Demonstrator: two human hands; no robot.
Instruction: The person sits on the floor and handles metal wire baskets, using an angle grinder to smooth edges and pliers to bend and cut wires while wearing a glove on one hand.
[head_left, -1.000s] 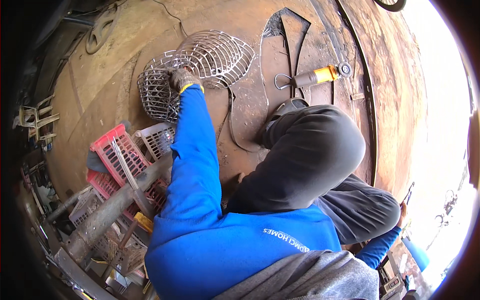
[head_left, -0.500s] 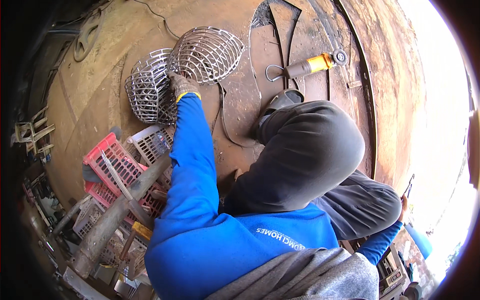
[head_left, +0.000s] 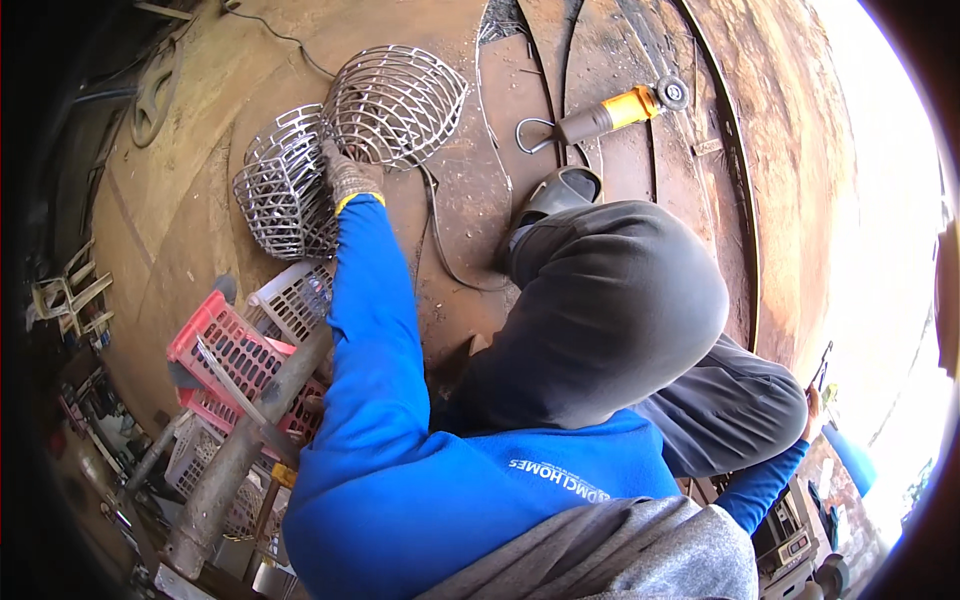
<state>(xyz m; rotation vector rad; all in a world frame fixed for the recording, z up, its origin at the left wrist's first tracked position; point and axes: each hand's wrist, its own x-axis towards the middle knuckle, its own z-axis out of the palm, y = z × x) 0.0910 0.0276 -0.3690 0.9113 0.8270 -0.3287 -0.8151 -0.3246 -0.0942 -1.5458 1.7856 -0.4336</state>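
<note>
Two cage-like baskets of silvery metal bars lie against each other at the upper left: a left lattice basket (head_left: pixel 285 195) and a rounded right lattice basket (head_left: pixel 400 100). My left hand (head_left: pixel 352 178), in a grey-brown glove with a yellow cuff, closes on the bars where the baskets meet; its fingertips are partly hidden. At the far right, beyond my bent knee, my right hand (head_left: pixel 814 408) is closed round a thin dark tool (head_left: pixel 823 366). Its kind is too small to make out, and glare washes out that side.
A yellow and grey angle grinder (head_left: pixel 625 112) lies on the brown metal sheet beyond my shoe (head_left: pixel 565 190). Near my left arm stand a pink plastic crate (head_left: pixel 228 345), a white crate (head_left: pixel 295 297) and a thick metal pipe (head_left: pixel 225 470). A dark cable (head_left: pixel 437 235) crosses the floor.
The whole view has turned slightly, shifting the baskets and crates in the picture. My left hand stays at the joined baskets, and my right hand keeps its place at the far right.
</note>
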